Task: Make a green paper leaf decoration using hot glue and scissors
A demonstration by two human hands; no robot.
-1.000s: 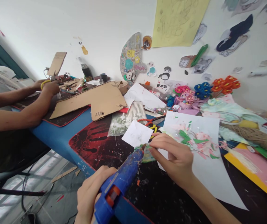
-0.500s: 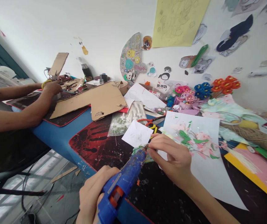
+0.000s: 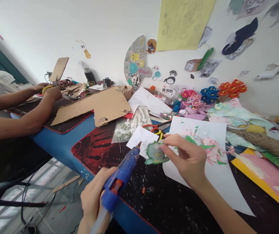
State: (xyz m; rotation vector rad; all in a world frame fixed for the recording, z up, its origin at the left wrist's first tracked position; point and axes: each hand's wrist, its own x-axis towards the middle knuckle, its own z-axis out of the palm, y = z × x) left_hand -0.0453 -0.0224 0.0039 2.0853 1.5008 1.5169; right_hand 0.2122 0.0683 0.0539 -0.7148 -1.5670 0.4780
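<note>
A blue glue gun (image 3: pixel 122 175) is gripped in my left hand (image 3: pixel 94 198), its dark tip pointing up and to the right, just left of a small green-edged piece (image 3: pixel 156 153). That pale, translucent-looking piece is pinched at its right edge between the thumb and fingers of my right hand (image 3: pixel 190 159). The tip and the piece are apart. Behind them a small white paper square (image 3: pixel 141 138) lies on the dark mat (image 3: pixel 154 191). A larger white sheet (image 3: pixel 200 172) with pink and green scraps (image 3: pixel 210 146) spreads under and beyond my right hand.
Scissors (image 3: pixel 157 126) and a bag of small white and green items (image 3: pixel 129 128) lie behind the paper square. Cut cardboard (image 3: pixel 93 107) extends left, near another person's arms (image 3: pixel 34 113). Twine (image 3: pixel 266 139) and pipe-cleaner flowers (image 3: pixel 210 94) are at the right.
The glue gun has moved left and down, away from my right hand. The green-edged piece, mostly hidden behind the gun before, now shows in my right hand, which has shifted slightly right.
</note>
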